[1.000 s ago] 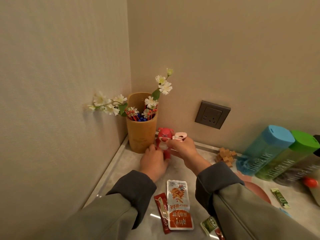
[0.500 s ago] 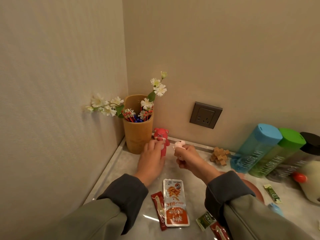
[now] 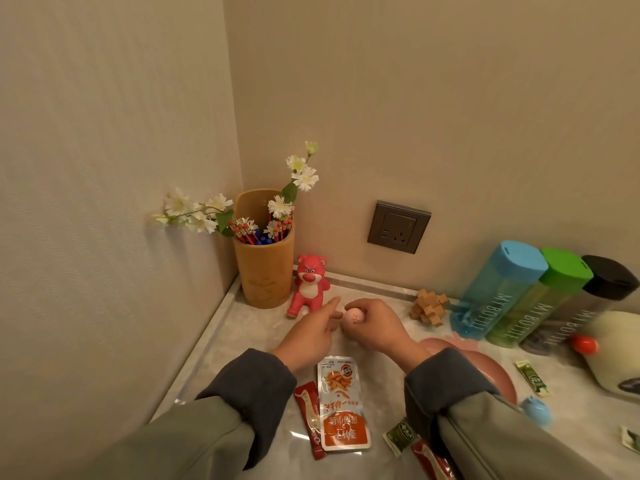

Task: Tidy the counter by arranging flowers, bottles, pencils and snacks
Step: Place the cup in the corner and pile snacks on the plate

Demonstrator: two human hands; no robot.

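Head view: the person's right hand (image 3: 379,329) is curling around a small round pink figurine (image 3: 354,315). The left hand (image 3: 308,337) is hovering just beside it, fingers loosely extended, empty. An orange-and-white snack packet (image 3: 341,403) is lying between the sleeves.

Left sleeve (image 3: 173,441), lower left, and right sleeve (image 3: 516,441), lower right, were of loose olive-green fabric. From each emerged a dark grey inner layer, the left cuff (image 3: 249,386) and right cuff (image 3: 446,382), ending at the left hand (image 3: 308,336) and right hand (image 3: 379,329).
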